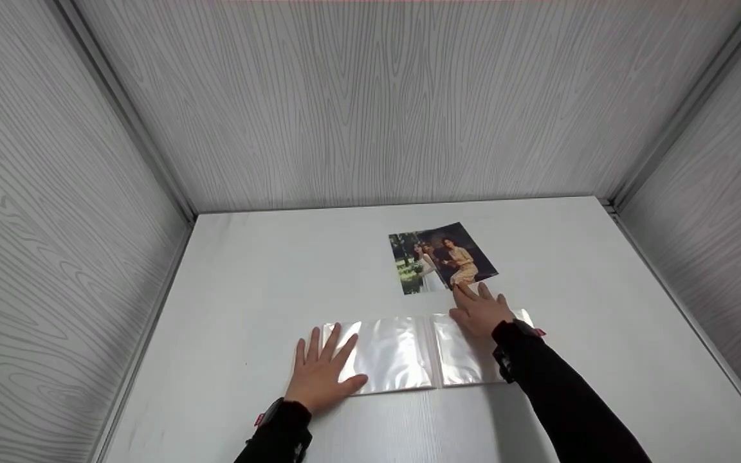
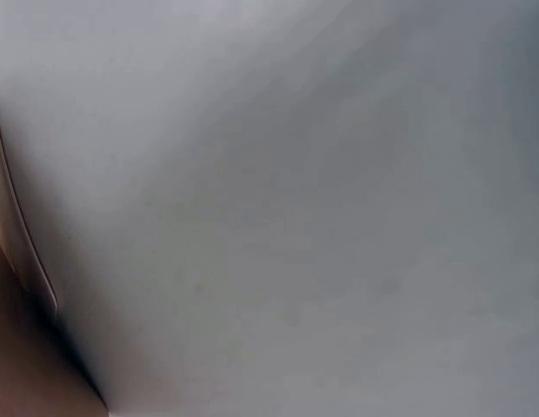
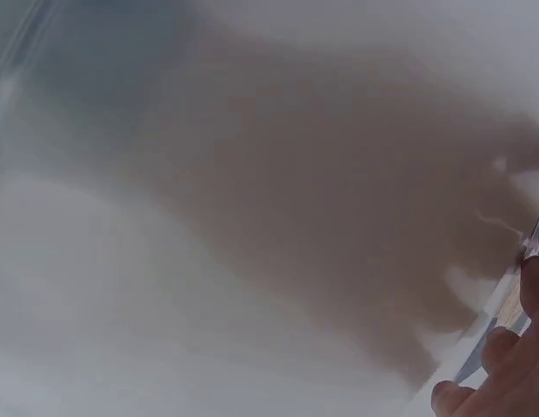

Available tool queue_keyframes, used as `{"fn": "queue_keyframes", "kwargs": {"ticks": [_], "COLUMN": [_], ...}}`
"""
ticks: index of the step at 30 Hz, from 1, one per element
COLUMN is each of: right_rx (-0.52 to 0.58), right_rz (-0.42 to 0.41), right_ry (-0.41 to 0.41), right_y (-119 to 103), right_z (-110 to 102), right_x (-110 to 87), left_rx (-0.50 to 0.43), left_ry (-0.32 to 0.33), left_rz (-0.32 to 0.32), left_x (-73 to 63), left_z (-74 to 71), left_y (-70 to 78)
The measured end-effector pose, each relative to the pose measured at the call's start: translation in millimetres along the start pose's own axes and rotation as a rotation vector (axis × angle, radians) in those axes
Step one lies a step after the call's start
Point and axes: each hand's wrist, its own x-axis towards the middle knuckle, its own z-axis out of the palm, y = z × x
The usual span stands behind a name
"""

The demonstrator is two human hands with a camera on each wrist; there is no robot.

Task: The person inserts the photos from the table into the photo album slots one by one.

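Note:
A photo album of clear plastic sleeves (image 1: 391, 360) lies spread flat on the white table, its two halves joined by a middle fold. My left hand (image 1: 322, 378) rests on the left half with its fingers spread. In the left wrist view only a blurred bit of that hand (image 2: 35, 373) shows. Above the album lie two overlapping photos: a darker one (image 1: 473, 254) and a green-and-white one (image 1: 410, 273). Over the right half reaches my right hand (image 1: 481, 315), its fingers extended and fingertips at the darker photo's lower edge. Its fingers (image 3: 504, 360) appear at the right wrist view's edge.
The white table (image 1: 267, 270) stretches to both sides of the album. Grey wood-grain panels stand behind it (image 1: 383, 103), on the left (image 1: 42, 257) and on the right (image 1: 724, 212).

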Motion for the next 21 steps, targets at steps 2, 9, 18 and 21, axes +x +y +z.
{"fn": "queue_keyframes", "kwargs": {"ticks": [2,9,18,21], "right_rx": [0.002,0.010,0.023,-0.005], "right_rz": [0.005,-0.040,-0.102,-0.128], "right_ry": [-0.008,0.007,0.026,0.039], "right_y": [0.3,-1.0,2.7,10.6], "right_z": [1.4,-1.7,-15.8,-18.1], "right_x": [0.0,-6.8,-26.0,-29.2], "left_rx": [0.005,0.038,0.023,0.005], "left_ry": [0.008,0.021,0.031,0.049], "left_rz": [0.001,0.009,0.034,0.047], "left_x": [1.6,1.6,-4.2,-3.7], "left_z": [5.5,8.3,1.6,-0.6], "left_y": [-4.0,-6.3,-0.9,0.3]}}
